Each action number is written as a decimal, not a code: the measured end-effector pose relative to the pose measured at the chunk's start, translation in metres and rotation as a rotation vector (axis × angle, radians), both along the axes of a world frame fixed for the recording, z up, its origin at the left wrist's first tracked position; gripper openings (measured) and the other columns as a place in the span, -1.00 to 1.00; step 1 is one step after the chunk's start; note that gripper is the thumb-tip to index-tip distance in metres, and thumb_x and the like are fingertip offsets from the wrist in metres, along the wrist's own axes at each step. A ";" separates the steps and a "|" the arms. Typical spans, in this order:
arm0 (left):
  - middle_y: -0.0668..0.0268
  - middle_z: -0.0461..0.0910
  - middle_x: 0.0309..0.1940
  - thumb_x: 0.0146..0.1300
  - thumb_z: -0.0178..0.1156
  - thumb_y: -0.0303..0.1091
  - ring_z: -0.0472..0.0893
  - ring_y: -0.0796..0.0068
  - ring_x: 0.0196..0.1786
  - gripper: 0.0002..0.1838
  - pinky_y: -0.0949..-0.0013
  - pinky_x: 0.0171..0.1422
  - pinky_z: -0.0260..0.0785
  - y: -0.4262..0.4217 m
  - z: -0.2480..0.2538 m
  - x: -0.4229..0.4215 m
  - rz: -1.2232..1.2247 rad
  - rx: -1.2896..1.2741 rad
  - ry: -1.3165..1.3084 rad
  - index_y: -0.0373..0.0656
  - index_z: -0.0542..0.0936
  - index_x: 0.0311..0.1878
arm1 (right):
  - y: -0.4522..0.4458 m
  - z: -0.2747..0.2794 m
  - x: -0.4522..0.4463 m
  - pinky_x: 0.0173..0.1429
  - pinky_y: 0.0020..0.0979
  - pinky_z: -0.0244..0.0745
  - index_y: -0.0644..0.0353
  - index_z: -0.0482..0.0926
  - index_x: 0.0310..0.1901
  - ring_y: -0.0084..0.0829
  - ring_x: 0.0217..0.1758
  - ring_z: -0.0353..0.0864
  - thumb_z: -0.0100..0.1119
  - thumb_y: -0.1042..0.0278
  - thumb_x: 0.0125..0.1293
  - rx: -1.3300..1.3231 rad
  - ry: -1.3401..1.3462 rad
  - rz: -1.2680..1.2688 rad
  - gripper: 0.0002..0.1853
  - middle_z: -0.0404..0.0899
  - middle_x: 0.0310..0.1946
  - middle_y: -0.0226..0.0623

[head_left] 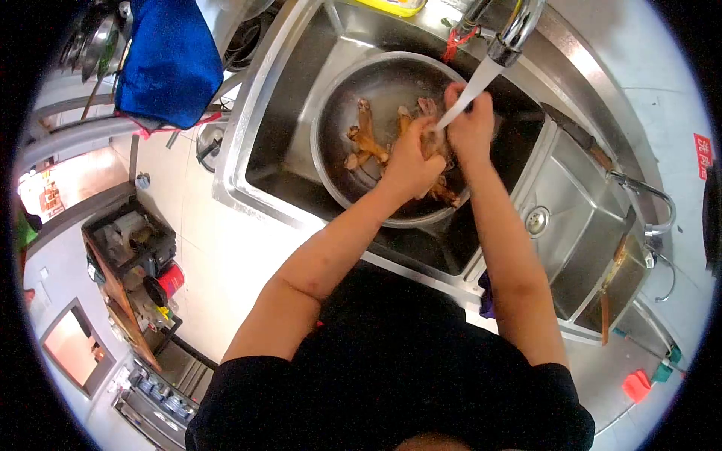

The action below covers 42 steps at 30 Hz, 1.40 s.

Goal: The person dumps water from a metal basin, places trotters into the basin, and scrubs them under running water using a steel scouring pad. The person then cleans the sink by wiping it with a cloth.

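Observation:
A wide round metal basin [331,180] stands in the large sink bowl with several brown, bony meat pieces [365,143] in it. From the faucet [505,51] a stream of water [468,94] falls between my hands. My left hand [410,164] is closed over the basin, its fingers around a wet meat piece [435,143] partly hidden by the hand and the water. On the other side of the stream, my right hand [471,124] has its fingers curled in near the basin's rim. What those fingers hold is hidden. More meat pieces [445,194] lie below my left hand.
Right of the basin are smaller sink bowls [560,192] with a second faucet [662,218]. A knife [571,129] lies along the sink's back edge. A blue cloth [169,68] hangs at the upper left. A crate [128,233] stands farther left.

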<state>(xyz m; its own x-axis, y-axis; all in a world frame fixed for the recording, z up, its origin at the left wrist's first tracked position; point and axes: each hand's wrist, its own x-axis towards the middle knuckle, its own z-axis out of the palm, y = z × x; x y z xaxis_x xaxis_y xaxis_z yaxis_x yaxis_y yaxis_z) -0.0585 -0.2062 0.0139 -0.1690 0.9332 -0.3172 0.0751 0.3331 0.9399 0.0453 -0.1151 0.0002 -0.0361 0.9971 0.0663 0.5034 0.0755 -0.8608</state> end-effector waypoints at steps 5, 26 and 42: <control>-0.05 0.39 0.10 -0.07 0.09 -0.56 0.45 0.09 0.15 -0.28 0.22 0.26 0.25 0.004 -0.002 -0.016 0.009 0.244 0.148 -0.31 0.19 0.27 | -0.041 0.029 -0.032 -0.04 -0.27 0.39 0.19 0.55 -0.27 -0.22 -0.15 0.48 0.27 0.31 0.12 0.191 0.024 0.050 -0.80 0.49 -0.24 -0.13; 0.08 0.52 -0.36 0.02 0.15 -0.55 0.59 0.24 -0.42 -0.61 0.31 -0.37 0.46 -0.040 -0.006 -0.020 0.267 -0.394 -0.037 -0.25 0.33 -0.04 | -0.047 -0.025 0.046 -0.02 -0.40 0.38 0.19 0.57 -0.18 -0.40 -0.19 0.51 0.22 0.22 0.21 -0.208 0.238 -0.347 -0.76 0.57 -0.25 -0.25; -0.20 0.33 0.00 -0.17 0.41 -0.14 0.32 -0.12 0.13 -0.14 0.05 0.19 0.25 -0.022 -0.171 -0.011 -0.093 -0.359 0.560 -0.31 0.24 0.18 | -0.082 -0.028 0.060 -0.09 -0.57 0.30 0.18 0.56 -0.15 -0.63 -0.23 0.38 0.23 0.29 0.23 -0.368 0.390 -0.311 -0.78 0.49 -0.27 -0.44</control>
